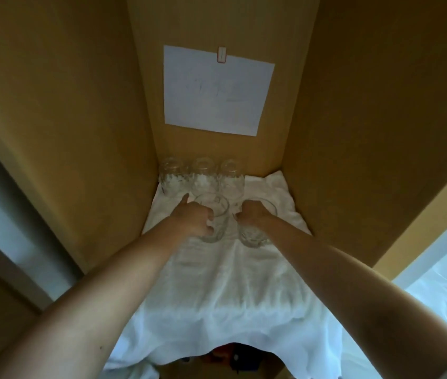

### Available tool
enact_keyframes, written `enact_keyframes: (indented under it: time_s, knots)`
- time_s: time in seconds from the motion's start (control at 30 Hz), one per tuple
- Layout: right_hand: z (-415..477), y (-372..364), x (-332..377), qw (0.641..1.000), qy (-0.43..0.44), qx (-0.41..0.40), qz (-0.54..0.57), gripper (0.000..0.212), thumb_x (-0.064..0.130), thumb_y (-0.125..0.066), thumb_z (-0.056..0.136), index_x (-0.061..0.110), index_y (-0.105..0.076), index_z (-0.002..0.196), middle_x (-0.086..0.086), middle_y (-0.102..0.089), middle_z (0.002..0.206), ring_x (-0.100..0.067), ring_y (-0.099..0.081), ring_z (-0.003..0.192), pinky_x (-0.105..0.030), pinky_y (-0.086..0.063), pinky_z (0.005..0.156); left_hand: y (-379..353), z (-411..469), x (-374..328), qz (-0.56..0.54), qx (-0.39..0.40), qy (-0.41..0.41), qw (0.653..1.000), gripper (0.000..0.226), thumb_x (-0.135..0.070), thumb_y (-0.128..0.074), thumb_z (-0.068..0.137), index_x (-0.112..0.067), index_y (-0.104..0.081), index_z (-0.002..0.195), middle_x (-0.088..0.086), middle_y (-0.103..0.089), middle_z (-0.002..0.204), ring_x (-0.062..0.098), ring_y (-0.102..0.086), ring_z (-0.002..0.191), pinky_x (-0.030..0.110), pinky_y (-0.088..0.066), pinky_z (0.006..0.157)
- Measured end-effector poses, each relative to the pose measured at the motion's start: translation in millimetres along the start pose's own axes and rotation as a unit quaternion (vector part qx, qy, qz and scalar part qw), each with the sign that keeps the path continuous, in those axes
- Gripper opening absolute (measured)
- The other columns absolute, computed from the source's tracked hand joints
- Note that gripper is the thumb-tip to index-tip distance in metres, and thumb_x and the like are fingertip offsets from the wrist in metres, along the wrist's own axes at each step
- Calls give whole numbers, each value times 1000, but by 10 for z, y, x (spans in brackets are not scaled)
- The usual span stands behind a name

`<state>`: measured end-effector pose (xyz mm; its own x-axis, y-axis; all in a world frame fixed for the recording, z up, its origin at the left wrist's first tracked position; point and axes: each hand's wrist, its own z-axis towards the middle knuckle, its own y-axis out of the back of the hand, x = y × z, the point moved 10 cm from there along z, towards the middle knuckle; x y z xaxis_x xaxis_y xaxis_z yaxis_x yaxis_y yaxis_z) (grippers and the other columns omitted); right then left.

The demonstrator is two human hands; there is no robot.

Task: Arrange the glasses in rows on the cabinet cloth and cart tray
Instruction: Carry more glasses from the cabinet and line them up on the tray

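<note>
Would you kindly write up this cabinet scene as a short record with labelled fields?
setting: inside of a wooden cabinet, seen from above
surface: rumpled white cloth covering the shelf
back row: three clear glasses side by side by the back wall, towards the left
front pair: two more glasses, one in each hand
left hand: gripping the left glass
right hand: gripping the right glass
back wall: white paper sheet held by a small clip; writing unreadable

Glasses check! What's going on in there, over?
Left hand and right hand each grip a glass. Three glasses in back row on cloth. Nothing in the way.
</note>
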<state>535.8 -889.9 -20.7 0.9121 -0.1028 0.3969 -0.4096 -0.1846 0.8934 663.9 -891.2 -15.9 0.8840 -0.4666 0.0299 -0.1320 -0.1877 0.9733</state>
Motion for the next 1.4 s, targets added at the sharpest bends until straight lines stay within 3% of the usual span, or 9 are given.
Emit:
enact_keyframes:
  time_s: [0.1, 0.23, 0.3, 0.4, 0.57, 0.73, 1.1, 1.2, 1.4]
  knots:
    - [-56, 112, -36, 999, 34, 2, 19, 30, 28, -54, 93, 10, -58, 116, -11, -59, 121, -25, -53, 115, -31, -44, 95, 18, 21, -198, 20, -41, -9, 999, 59, -53, -51, 89, -21, -44, 138, 1, -39, 147, 23, -28, 139, 38, -5, 118]
    - [-212, 29, -201, 972, 78, 95, -202, 46, 30, -53, 91, 24, -47, 136, -1, -47, 139, -21, -39, 131, -31, -21, 113, -32, 126, -303, -51, -47, 10, 998, 47, -42, -53, 92, -13, -52, 130, 8, -55, 130, 26, -53, 117, 31, -44, 90]
    - [-234, -12, -252, 960, 94, 87, -248, 35, 31, -50, 93, 22, -56, 127, -1, -54, 132, -20, -47, 123, -30, -30, 105, -39, 170, -301, -52, -37, 20, 998, 35, -29, -46, 96, -12, -56, 125, 9, -59, 123, 26, -56, 110, 29, -43, 80]
    - [-288, 47, -130, 963, 90, 10, -253, 32, 36, -48, 95, 18, -61, 118, -6, -60, 121, -23, -56, 112, -30, -42, 83, -38, 193, -249, -50, -27, 27, 998, 34, -26, -43, 96, -15, -57, 125, 7, -59, 123, 26, -57, 110, 32, -46, 84]
    - [-316, 76, -56, 972, 21, -113, -207, 27, 27, -49, 95, 13, -60, 116, -9, -61, 119, -25, -57, 111, -30, -44, 86, -96, 156, -226, -17, -57, 23, 998, 34, -38, -54, 90, -19, -62, 116, 6, -63, 116, 25, -58, 107, 30, -47, 85]
    - [-422, 42, -63, 968, 3, -175, -178, 29, 29, -49, 97, 10, -58, 118, -11, -60, 120, -28, -57, 110, -31, -44, 89, -30, 116, -330, 24, -97, -4, 995, 28, -33, -51, 90, -17, -66, 107, 7, -65, 109, 26, -60, 104, 26, -44, 75]
    - [-852, -112, -286, 983, -51, -114, -137, 27, 16, -41, 96, 9, -53, 119, -15, -62, 114, -32, -59, 104, -33, -45, 80, 10, -8, -527, 90, -9, -118, 989, 29, -37, -51, 88, -20, -66, 106, 4, -64, 112, 24, -60, 103, 26, -48, 83]
    - [-1078, -156, -292, 983, -62, -112, -134, 25, 17, -42, 96, 10, -56, 116, -13, -63, 111, -31, -61, 102, -30, -42, 72, -45, -236, -663, 97, 26, -142, 985, 27, -30, -49, 90, -19, -65, 108, 5, -63, 115, 24, -59, 105, 22, -42, 76]
    - [-1765, -281, -438, 988, -71, -104, -86, 23, 20, -45, 94, 14, -59, 111, -11, -62, 112, -32, -60, 102, -32, -45, 74, -161, -815, -1001, 162, 21, -135, 977, 13, -24, -49, 92, -21, -60, 86, 7, -64, 112, 23, -60, 101, 22, -39, 74]
